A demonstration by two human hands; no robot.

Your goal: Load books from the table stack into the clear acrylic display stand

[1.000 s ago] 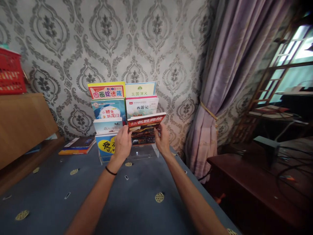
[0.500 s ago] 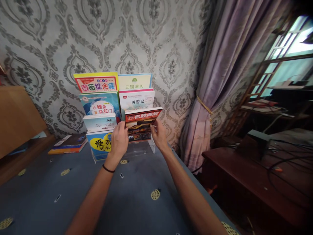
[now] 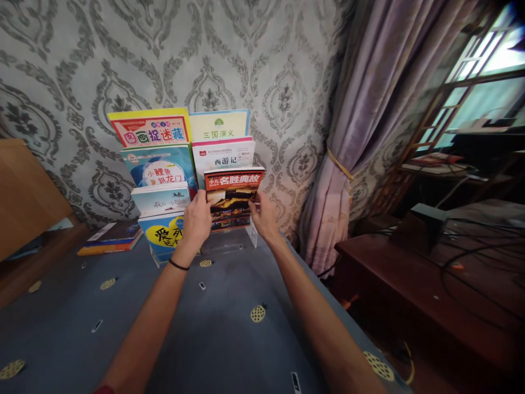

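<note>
A book with a red title band and a dark landscape cover (image 3: 233,200) stands nearly upright in the right column of a clear stepped book rack (image 3: 253,236). My left hand (image 3: 197,219) is closed on its left edge, and my right hand (image 3: 263,218) pinches its right edge. Behind it rise a white book with a pink top edge (image 3: 223,153) and a pale book with green lettering (image 3: 219,126). In the left column are a yellow-edged book (image 3: 151,129), a blue fish book (image 3: 159,169), a pale blue book (image 3: 159,201) and a blue book with a yellow heart (image 3: 159,235), partly behind my left hand.
Several books lie stacked flat (image 3: 110,237) left of the rack, near a brown cardboard box (image 3: 30,191). A blue cloth with pineapple prints (image 3: 221,328) covers the table. At right hang a tied curtain (image 3: 324,208) and a dark red desk (image 3: 389,273) with black cables.
The red-banded book has gone from tilted to more upright and level, with both hands still on its edges. The whole view has shifted slightly.
</note>
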